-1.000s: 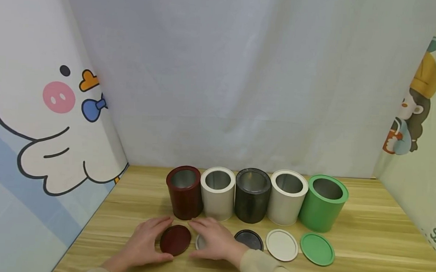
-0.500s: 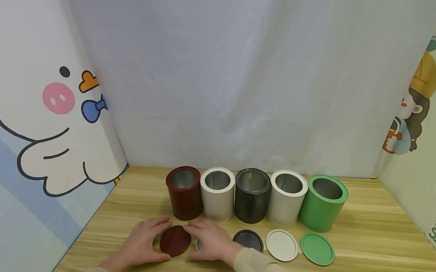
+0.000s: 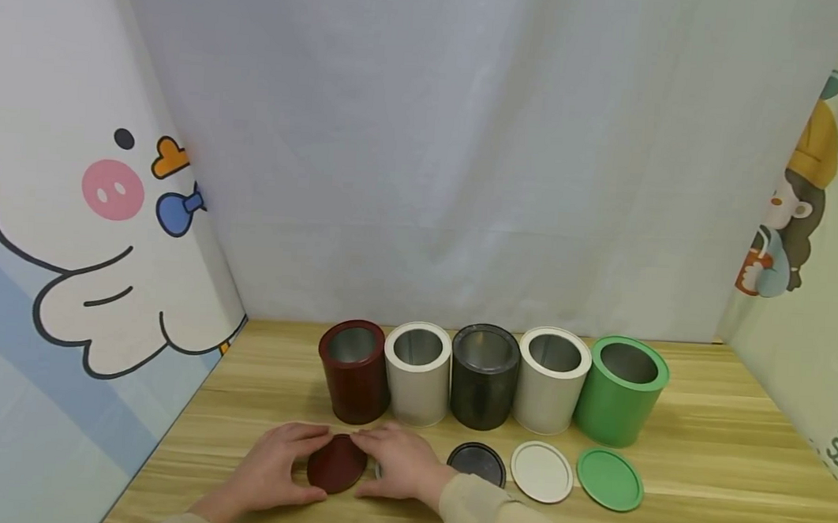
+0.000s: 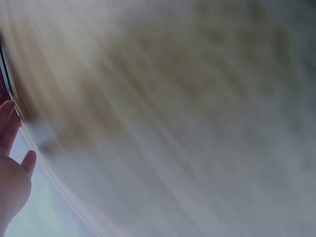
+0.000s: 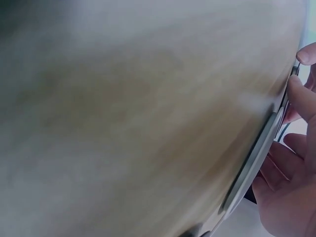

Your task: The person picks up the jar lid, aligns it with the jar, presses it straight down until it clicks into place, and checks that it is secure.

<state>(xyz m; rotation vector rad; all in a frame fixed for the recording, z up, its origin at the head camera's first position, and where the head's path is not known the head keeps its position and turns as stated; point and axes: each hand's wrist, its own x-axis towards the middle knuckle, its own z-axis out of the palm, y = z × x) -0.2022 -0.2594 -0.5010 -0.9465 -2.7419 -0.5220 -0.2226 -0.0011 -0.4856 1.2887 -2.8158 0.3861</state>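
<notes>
A dark red round lid lies on the table between my two hands. My left hand holds its left side, index fingertip at the far edge and thumb at the near edge. From the other side my right hand grips the same lid, its index finger over the upper right rim and its thumb by the lower right. Under the right hand a pale grey lid is mostly hidden in the head view. At the left wrist view's edge, only some left fingers show beside a dark sliver.
Five open cans stand in a row behind: dark red, off-white, black, cream and green. Black, cream and green lids lie to the right on the wooden table.
My right hand has shifted left, from above the pale grey lid onto the edge of the dark red lid. The left fingers have closed in slightly on its left side. The cans have not moved.
</notes>
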